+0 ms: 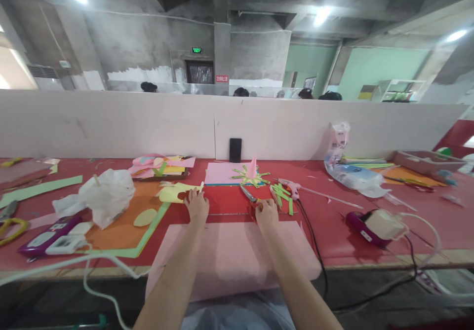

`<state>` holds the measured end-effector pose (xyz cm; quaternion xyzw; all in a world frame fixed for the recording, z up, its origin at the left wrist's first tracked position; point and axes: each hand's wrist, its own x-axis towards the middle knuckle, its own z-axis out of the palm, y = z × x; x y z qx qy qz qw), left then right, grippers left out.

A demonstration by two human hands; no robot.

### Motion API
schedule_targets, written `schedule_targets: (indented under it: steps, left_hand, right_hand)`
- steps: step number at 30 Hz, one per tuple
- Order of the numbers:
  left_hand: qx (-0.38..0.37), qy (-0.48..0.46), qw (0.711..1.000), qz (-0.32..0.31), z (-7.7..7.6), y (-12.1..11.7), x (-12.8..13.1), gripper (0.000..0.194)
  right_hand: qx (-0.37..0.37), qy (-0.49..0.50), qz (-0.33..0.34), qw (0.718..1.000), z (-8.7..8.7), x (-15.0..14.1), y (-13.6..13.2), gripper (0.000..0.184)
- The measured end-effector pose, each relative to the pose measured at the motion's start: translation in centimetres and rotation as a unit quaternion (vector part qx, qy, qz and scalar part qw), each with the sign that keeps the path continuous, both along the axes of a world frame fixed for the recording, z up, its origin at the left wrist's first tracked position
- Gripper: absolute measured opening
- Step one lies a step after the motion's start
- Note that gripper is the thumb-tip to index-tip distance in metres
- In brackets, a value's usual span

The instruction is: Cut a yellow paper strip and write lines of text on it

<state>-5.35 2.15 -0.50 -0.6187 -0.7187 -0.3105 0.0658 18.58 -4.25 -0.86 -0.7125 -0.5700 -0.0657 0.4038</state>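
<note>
My left hand (197,204) has its fingers at the right edge of a curled piece of yellow paper (171,193) with rounded cut-outs, and appears to grip it. Beside those fingertips is a small white piece (201,187) too small to make out. My right hand (267,213) is closed around the handle of a pair of scissors (249,194), low over the red table, blades pointing up and left. Just behind the scissors, a pink paper cone (252,168) stands amid green strips spread like rays (261,178). A pale yellow oval (145,217) lies on orange paper (122,221).
A pink glue gun (291,188) and loose green strips (283,197) lie to the right. Pink cloth (233,246) covers the front edge. Purple power strips (365,229) with cords sit at both sides. A phone (235,150) leans against the white partition (166,123).
</note>
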Motion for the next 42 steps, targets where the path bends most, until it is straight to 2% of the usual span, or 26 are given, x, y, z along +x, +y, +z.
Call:
schedule_targets:
  steps: [12, 19, 23, 27, 29, 31, 34, 37, 42]
  left_hand:
    - [-0.063, -0.006, 0.998, -0.005, 0.1, 0.4, 0.1, 0.039]
    - [-0.061, -0.007, 0.998, -0.004, 0.1, 0.5, 0.1, 0.042]
    - [-0.026, -0.036, 0.999, 0.001, 0.6, 0.3, 0.0, 0.040]
    - [0.095, -0.072, 0.993, -0.015, 1.8, -0.6, 0.2, 0.039]
    - [0.171, -0.093, 0.977, -0.088, 2.5, -1.3, 0.8, 0.039]
    - [0.217, -0.125, 0.948, -0.194, 2.8, -1.9, 1.8, 0.039]
    - [0.195, -0.191, 0.917, -0.291, 2.8, -2.3, 3.2, 0.040]
    - [0.169, -0.291, 0.890, -0.308, 2.3, -2.0, 3.8, 0.039]
    - [0.142, -0.472, 0.816, -0.303, 2.1, -1.4, 3.4, 0.037]
  right_hand:
    - [-0.003, -0.012, 0.009, 1.000, -0.4, 0.3, 0.1, 0.017]
    - [-0.012, -0.003, 0.013, 1.000, -0.4, 0.4, 0.2, 0.018]
    - [-0.013, 0.002, 0.016, 1.000, -0.3, 0.4, 0.1, 0.018]
    - [-0.007, 0.014, -0.006, 1.000, 0.1, 0.1, -0.1, 0.015]
    - [0.022, 0.026, -0.011, 0.999, 0.4, 0.0, -0.2, 0.016]
    - [0.052, 0.065, 0.018, 0.996, 0.7, -0.2, -0.2, 0.018]
    - [0.046, 0.165, 0.112, 0.979, 0.9, -0.6, -0.2, 0.024]
    - [0.018, 0.220, 0.176, 0.959, 0.9, -0.9, -0.3, 0.027]
    - [0.012, 0.269, 0.186, 0.945, 1.1, -1.2, -0.6, 0.024]
